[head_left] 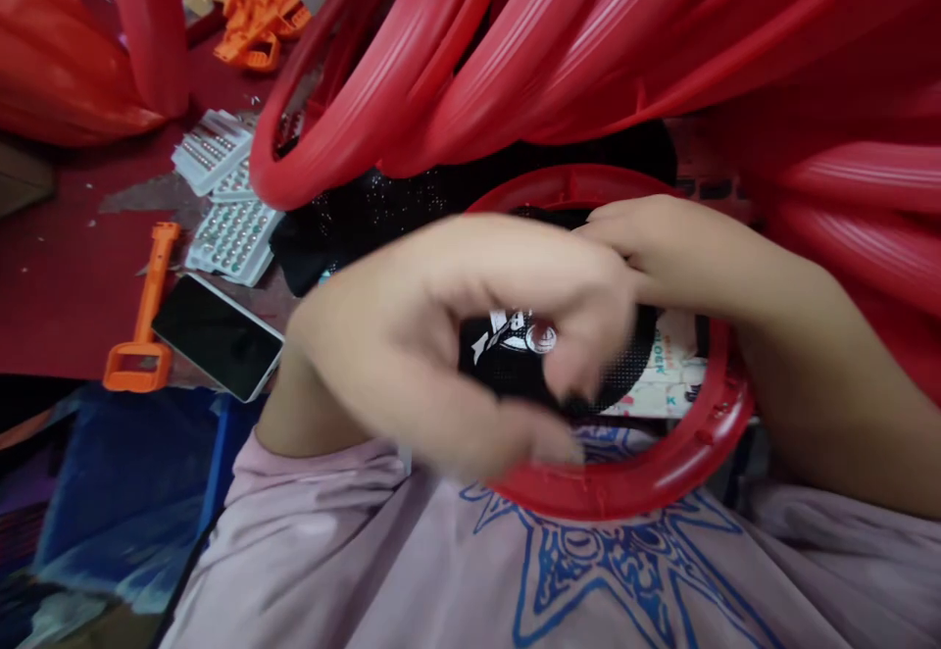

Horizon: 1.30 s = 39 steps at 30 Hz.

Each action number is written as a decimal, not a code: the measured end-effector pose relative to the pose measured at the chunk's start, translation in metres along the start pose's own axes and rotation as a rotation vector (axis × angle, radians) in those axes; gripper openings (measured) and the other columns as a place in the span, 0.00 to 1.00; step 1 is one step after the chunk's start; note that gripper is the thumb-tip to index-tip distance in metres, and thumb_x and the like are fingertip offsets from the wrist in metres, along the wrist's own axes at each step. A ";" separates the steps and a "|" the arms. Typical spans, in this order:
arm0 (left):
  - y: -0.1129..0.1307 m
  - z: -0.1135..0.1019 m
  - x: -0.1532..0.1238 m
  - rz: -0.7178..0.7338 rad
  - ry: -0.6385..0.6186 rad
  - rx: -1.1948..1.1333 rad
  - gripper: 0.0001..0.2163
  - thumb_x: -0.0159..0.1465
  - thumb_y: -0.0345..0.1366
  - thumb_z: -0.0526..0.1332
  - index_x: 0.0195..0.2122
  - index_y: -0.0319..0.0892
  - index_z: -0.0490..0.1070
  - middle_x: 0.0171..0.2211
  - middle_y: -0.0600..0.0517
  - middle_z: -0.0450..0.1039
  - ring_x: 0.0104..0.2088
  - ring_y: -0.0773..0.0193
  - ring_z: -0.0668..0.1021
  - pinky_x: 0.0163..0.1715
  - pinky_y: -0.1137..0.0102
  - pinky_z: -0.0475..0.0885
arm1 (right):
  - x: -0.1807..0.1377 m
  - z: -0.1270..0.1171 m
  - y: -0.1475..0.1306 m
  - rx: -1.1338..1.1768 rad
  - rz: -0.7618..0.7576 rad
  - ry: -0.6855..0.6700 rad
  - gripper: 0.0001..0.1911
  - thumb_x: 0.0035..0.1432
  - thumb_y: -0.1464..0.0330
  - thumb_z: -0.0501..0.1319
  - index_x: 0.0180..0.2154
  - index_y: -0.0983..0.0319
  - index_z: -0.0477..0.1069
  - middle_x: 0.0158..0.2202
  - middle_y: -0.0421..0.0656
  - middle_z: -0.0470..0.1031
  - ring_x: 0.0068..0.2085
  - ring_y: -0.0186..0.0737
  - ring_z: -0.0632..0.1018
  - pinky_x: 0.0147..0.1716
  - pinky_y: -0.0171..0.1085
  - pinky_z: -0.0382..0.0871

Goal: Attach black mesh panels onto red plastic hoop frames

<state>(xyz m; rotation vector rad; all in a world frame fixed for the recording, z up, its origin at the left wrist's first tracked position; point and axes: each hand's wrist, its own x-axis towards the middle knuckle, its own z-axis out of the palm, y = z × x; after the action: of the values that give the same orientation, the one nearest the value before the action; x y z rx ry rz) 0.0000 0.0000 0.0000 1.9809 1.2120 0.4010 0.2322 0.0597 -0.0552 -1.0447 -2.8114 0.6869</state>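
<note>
A red plastic ring (662, 473) lies against my chest, with black mesh fabric (507, 365) and a printed label inside it. My left hand (456, 335) is blurred by motion, its fingers curled over the mesh at the ring's near edge. My right hand (647, 237) rests on the ring's far side, its fingers bent down onto the fabric and partly hidden behind my left hand. More black mesh (368, 218) spreads out behind the ring.
A stack of big red plastic hoops (529, 51) fills the top and right. On the red floor at left lie a phone (217, 335), an orange plastic handle (143, 316), white trays of small beads (231, 237) and orange parts (257, 12).
</note>
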 end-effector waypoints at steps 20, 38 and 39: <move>-0.058 0.021 0.064 0.241 0.217 0.425 0.12 0.70 0.34 0.49 0.49 0.39 0.69 0.54 0.42 0.72 0.57 0.56 0.72 0.57 0.59 0.68 | 0.000 0.003 -0.002 0.001 0.009 0.039 0.16 0.64 0.67 0.54 0.48 0.62 0.77 0.46 0.49 0.79 0.44 0.49 0.79 0.42 0.44 0.71; -0.064 0.008 0.062 -0.087 0.194 -0.122 0.10 0.59 0.42 0.66 0.33 0.40 0.79 0.47 0.47 0.79 0.48 0.52 0.79 0.52 0.60 0.72 | -0.003 0.005 -0.007 -0.172 0.075 0.157 0.24 0.61 0.72 0.50 0.56 0.56 0.73 0.36 0.45 0.77 0.31 0.38 0.72 0.27 0.36 0.54; -0.064 0.007 0.062 -0.091 0.196 -0.118 0.10 0.59 0.42 0.66 0.33 0.40 0.79 0.47 0.47 0.79 0.48 0.52 0.79 0.53 0.60 0.71 | -0.003 0.005 -0.007 -0.176 0.078 0.159 0.24 0.62 0.72 0.50 0.57 0.56 0.72 0.35 0.45 0.76 0.31 0.38 0.72 0.27 0.36 0.53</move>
<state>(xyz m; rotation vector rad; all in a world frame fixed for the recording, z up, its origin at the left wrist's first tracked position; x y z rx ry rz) -0.0041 0.0668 -0.0600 1.8113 1.3622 0.6181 0.2289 0.0512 -0.0568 -1.1845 -2.7447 0.3481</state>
